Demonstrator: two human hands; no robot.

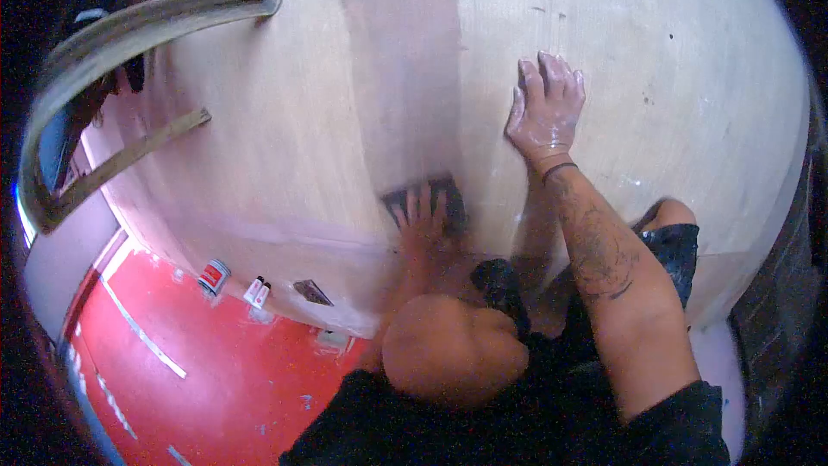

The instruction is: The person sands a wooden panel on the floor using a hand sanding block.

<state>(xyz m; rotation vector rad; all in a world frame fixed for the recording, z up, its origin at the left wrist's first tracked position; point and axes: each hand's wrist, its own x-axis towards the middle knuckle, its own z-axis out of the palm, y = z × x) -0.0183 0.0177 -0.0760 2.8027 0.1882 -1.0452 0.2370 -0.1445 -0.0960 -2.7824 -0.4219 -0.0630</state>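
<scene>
Broad, pale and wood-grained, a panel [285, 103] fills most of the view, with a darker band [405, 52] running down its middle. Under the spread fingers of my left hand [423, 214], a dark square sheet [454, 197] that looks like sandpaper is pressed against the lower part of this band; the hand is slightly blurred. My right hand [550, 112] rests open on the panel, up and to the right, its fingers a little bent and dusted white. It holds nothing that I can see.
A bent wooden piece [129, 26] juts out at the upper left. On the red floor [216, 362], by the panel's lower edge, are a can [213, 277], two small white containers [257, 292] and a dark flat piece [313, 292]. My knees are close to the panel.
</scene>
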